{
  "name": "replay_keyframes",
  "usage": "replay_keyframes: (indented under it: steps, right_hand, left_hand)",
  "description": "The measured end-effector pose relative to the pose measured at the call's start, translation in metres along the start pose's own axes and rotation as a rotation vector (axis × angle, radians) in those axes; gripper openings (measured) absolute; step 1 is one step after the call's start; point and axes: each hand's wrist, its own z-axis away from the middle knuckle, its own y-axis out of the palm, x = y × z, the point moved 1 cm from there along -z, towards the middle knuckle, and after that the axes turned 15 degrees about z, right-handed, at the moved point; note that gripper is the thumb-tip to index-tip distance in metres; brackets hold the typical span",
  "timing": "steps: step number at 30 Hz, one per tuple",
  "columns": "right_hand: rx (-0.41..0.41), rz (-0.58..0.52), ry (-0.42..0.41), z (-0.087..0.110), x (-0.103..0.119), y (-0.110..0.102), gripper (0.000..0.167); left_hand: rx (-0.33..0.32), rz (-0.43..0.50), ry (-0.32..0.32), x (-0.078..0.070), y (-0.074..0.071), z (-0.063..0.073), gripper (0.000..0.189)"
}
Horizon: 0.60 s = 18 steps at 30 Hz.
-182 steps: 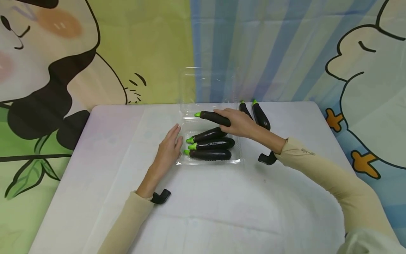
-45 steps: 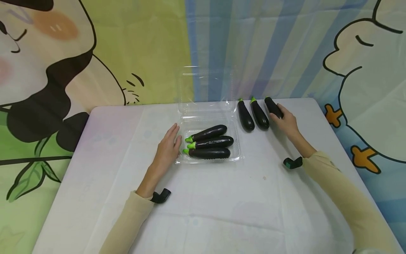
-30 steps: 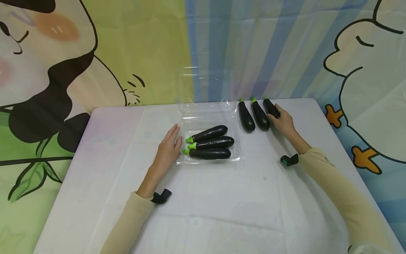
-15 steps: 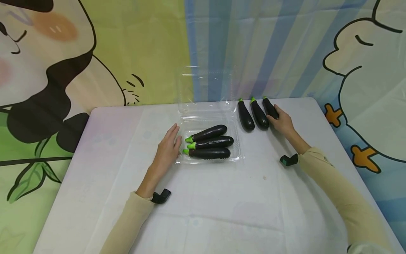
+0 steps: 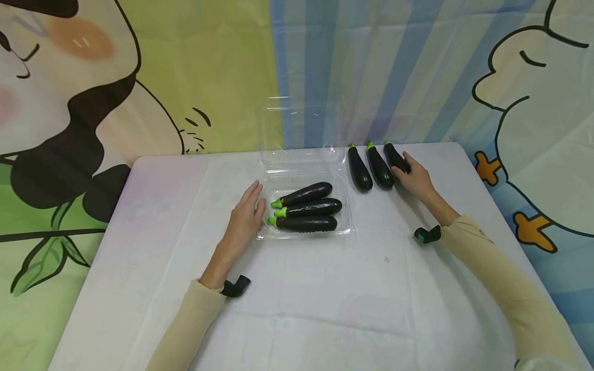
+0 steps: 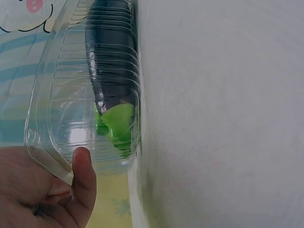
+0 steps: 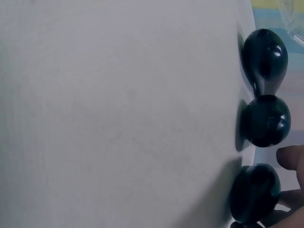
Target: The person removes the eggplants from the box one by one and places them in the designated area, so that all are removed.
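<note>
My right hand (image 5: 414, 175) is at the rightmost eggplant (image 5: 393, 154), which lies at the table's back edge, green tip pointing away. In the right wrist view the thumb (image 7: 290, 156) stands off the eggplant (image 7: 256, 192), with other fingers close beside it. Left of it lie a middle eggplant (image 5: 379, 167) and a left eggplant (image 5: 359, 170). My left hand (image 5: 245, 216), fingers straight, rests along the left side of a clear plastic clamshell box (image 5: 344, 226). Inside the box are three eggplants (image 5: 308, 208), stems to the left. The left wrist view shows the thumb (image 6: 84, 175) against the box wall.
The box's clear lid (image 5: 301, 129) stands raised at the back, near a printed curtain (image 5: 232, 77). A white cloth covers the table (image 5: 315, 293). Black wrist mounts (image 5: 236, 287) sit under both wrists.
The right hand has carried an eggplant from the box to the back right, set it beside the other two, and shifted slightly right with the thumb off it. The left hand stays put.
</note>
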Motion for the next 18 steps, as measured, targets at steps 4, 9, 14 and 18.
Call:
replay_keyframes:
  steps: [4, 9, 14, 18]
  right_hand:
    - [-0.159, -0.002, -0.108, 0.009, 0.008, -0.007, 0.065]
    - [-0.261, -0.022, -0.340, 0.032, 0.047, -0.011, 0.050]
    - [-0.115, -0.039, -0.568, 0.065, 0.089, -0.010, 0.041]
    - [-0.022, -0.012, -0.708, 0.083, 0.110, -0.006, 0.043]
  left_hand:
    - [-0.002, -0.008, 0.006, 0.000, 0.000, 0.000, 0.051]
    - [-0.002, -0.004, 0.001, 0.000, -0.001, 0.000, 0.051]
    - [-0.005, 0.007, -0.002, 0.001, -0.001, -0.001, 0.051]
    - [-0.001, 0.005, -0.006, 0.002, 0.000, -0.002, 0.051]
